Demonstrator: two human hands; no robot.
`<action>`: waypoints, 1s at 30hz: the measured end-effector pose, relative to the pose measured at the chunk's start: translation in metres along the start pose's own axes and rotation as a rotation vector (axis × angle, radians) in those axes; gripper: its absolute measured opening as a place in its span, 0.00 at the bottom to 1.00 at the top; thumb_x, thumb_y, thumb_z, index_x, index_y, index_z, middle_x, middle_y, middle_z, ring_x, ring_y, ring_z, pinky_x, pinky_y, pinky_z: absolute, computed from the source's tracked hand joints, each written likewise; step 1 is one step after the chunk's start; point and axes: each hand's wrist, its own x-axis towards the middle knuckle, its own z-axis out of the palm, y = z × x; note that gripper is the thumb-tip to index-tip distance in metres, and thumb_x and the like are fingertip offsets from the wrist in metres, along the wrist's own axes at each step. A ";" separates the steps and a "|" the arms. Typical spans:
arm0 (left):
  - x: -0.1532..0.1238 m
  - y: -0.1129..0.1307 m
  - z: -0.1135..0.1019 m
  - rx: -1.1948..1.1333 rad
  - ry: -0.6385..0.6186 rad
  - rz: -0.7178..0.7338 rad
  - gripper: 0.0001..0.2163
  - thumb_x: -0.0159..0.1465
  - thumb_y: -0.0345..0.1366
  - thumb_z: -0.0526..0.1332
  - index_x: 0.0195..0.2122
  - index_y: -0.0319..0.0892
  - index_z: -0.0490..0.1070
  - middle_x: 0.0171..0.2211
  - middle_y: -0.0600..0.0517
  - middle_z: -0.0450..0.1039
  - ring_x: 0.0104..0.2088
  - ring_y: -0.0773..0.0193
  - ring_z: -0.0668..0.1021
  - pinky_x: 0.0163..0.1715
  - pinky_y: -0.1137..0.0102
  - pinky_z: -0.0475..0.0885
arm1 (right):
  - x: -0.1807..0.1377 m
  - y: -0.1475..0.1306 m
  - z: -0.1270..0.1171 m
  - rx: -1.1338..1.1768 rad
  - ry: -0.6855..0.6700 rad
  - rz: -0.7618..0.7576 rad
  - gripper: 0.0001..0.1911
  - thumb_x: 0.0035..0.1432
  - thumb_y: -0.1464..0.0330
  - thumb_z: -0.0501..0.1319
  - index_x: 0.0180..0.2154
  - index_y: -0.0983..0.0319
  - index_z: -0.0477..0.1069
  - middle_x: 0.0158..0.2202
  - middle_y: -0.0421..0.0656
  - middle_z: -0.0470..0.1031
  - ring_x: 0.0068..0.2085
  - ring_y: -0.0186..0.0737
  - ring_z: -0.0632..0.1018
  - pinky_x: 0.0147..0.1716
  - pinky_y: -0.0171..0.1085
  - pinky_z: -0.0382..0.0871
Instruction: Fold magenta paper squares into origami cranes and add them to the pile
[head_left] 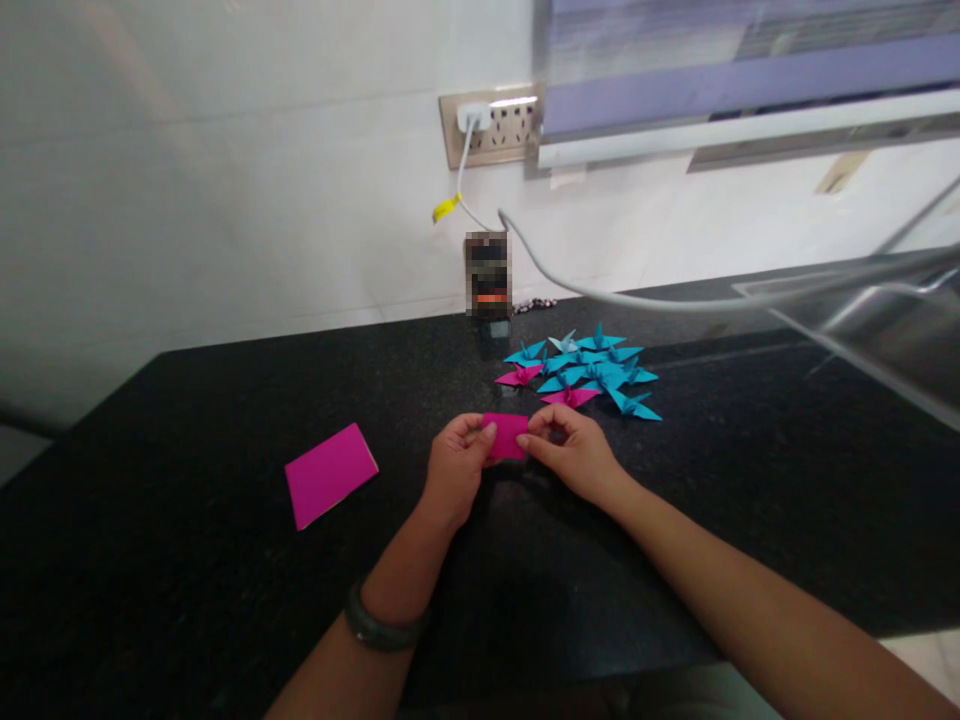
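Note:
A small pink paper square [508, 436] is held up between both hands, above the dark countertop. My left hand [456, 465] pinches its left side, thumb on the face toward me. At the right edge, my right hand [576, 452] grips the paper between thumb and fingertips. Just beyond the hands lie several folded blue paper cranes [596, 375]. Among them are a pink crane [570, 397], another pink crane [519, 376] and a pale crane [564, 343]. A stack of pink paper [331, 476] rests on the counter to the left of my left hand.
A phone-like object [488, 275], blurred out, leans against the wall with a beaded strap [534, 305] beside it. A white cable [630, 299] runs from the wall socket [491, 125] across to the right. The black countertop [225, 400] extends to both sides.

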 end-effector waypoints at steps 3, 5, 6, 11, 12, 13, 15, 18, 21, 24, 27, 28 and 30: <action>-0.001 0.001 0.002 -0.006 -0.019 -0.035 0.11 0.51 0.37 0.64 0.33 0.39 0.68 0.23 0.54 0.75 0.22 0.69 0.75 0.25 0.75 0.70 | 0.000 -0.001 -0.001 -0.021 0.000 -0.023 0.08 0.47 0.65 0.63 0.29 0.62 0.66 0.23 0.37 0.67 0.23 0.31 0.67 0.22 0.31 0.61; -0.002 0.002 0.002 -0.014 -0.038 -0.054 0.12 0.50 0.36 0.64 0.35 0.39 0.68 0.22 0.54 0.75 0.22 0.69 0.75 0.26 0.73 0.71 | 0.000 -0.003 -0.002 -0.055 0.012 -0.065 0.06 0.47 0.67 0.62 0.28 0.62 0.67 0.23 0.38 0.67 0.24 0.31 0.67 0.22 0.31 0.62; -0.003 0.002 0.003 -0.016 -0.043 -0.056 0.12 0.50 0.36 0.64 0.35 0.39 0.68 0.22 0.54 0.74 0.22 0.69 0.75 0.26 0.73 0.71 | 0.000 -0.003 -0.002 -0.074 0.024 -0.098 0.05 0.48 0.67 0.62 0.28 0.62 0.68 0.24 0.38 0.67 0.25 0.31 0.68 0.23 0.32 0.62; -0.002 0.000 0.002 -0.029 -0.084 -0.042 0.09 0.53 0.39 0.62 0.31 0.38 0.70 0.24 0.55 0.73 0.23 0.70 0.74 0.25 0.74 0.70 | -0.001 -0.005 -0.003 -0.129 0.057 -0.297 0.07 0.51 0.71 0.59 0.33 0.59 0.74 0.28 0.41 0.69 0.31 0.35 0.70 0.31 0.35 0.65; -0.002 0.000 0.001 -0.042 -0.095 -0.040 0.09 0.53 0.39 0.62 0.31 0.38 0.70 0.24 0.55 0.73 0.23 0.70 0.73 0.25 0.74 0.70 | -0.002 -0.006 -0.003 -0.136 0.052 -0.315 0.08 0.52 0.71 0.59 0.35 0.58 0.74 0.28 0.41 0.69 0.31 0.35 0.70 0.31 0.35 0.65; -0.002 -0.001 0.001 -0.054 -0.104 -0.038 0.09 0.54 0.40 0.61 0.30 0.39 0.71 0.24 0.55 0.72 0.23 0.70 0.73 0.26 0.73 0.70 | -0.002 -0.006 -0.003 -0.145 0.044 -0.326 0.09 0.53 0.71 0.58 0.37 0.57 0.74 0.28 0.41 0.69 0.31 0.35 0.70 0.31 0.35 0.66; -0.001 -0.003 0.000 -0.072 -0.119 -0.039 0.09 0.54 0.40 0.60 0.31 0.39 0.71 0.24 0.54 0.72 0.24 0.69 0.73 0.27 0.72 0.70 | -0.003 -0.007 -0.004 -0.171 0.022 -0.354 0.12 0.54 0.71 0.57 0.39 0.55 0.74 0.29 0.41 0.69 0.32 0.34 0.70 0.31 0.35 0.66; -0.001 -0.003 -0.001 -0.081 -0.131 -0.047 0.10 0.55 0.39 0.60 0.33 0.39 0.71 0.24 0.54 0.72 0.24 0.68 0.73 0.27 0.71 0.70 | -0.003 -0.007 -0.006 -0.237 -0.026 -0.440 0.14 0.55 0.71 0.56 0.42 0.53 0.73 0.31 0.41 0.68 0.33 0.34 0.70 0.32 0.34 0.65; 0.000 -0.004 -0.002 -0.091 -0.115 -0.056 0.09 0.54 0.39 0.61 0.33 0.39 0.72 0.24 0.54 0.72 0.23 0.69 0.73 0.26 0.72 0.69 | -0.002 -0.005 -0.009 -0.309 -0.109 -0.527 0.16 0.57 0.71 0.55 0.46 0.53 0.71 0.31 0.41 0.65 0.33 0.33 0.69 0.31 0.34 0.64; 0.000 -0.004 -0.003 -0.101 -0.112 -0.056 0.08 0.54 0.38 0.61 0.31 0.38 0.72 0.22 0.55 0.71 0.22 0.70 0.72 0.26 0.73 0.68 | -0.001 -0.004 -0.014 -0.358 -0.195 -0.574 0.17 0.57 0.71 0.54 0.48 0.53 0.69 0.31 0.41 0.64 0.32 0.33 0.68 0.29 0.33 0.63; -0.001 -0.003 -0.003 -0.105 -0.109 -0.059 0.08 0.54 0.38 0.61 0.30 0.38 0.72 0.20 0.56 0.69 0.22 0.71 0.71 0.25 0.74 0.67 | 0.000 -0.005 -0.017 -0.394 -0.249 -0.590 0.18 0.57 0.72 0.53 0.49 0.53 0.68 0.31 0.41 0.63 0.31 0.32 0.67 0.29 0.33 0.63; -0.001 -0.003 -0.003 -0.105 -0.104 -0.062 0.08 0.54 0.37 0.61 0.30 0.38 0.72 0.20 0.56 0.70 0.22 0.71 0.71 0.26 0.74 0.67 | 0.000 -0.005 -0.018 -0.399 -0.261 -0.593 0.18 0.57 0.72 0.53 0.49 0.53 0.68 0.31 0.42 0.64 0.31 0.32 0.68 0.30 0.33 0.64; -0.001 -0.003 -0.002 -0.100 -0.094 -0.068 0.08 0.53 0.37 0.61 0.30 0.38 0.72 0.21 0.55 0.71 0.22 0.70 0.71 0.26 0.74 0.67 | 0.000 -0.006 -0.020 -0.388 -0.285 -0.595 0.18 0.57 0.72 0.53 0.48 0.54 0.68 0.33 0.42 0.65 0.32 0.33 0.68 0.30 0.33 0.64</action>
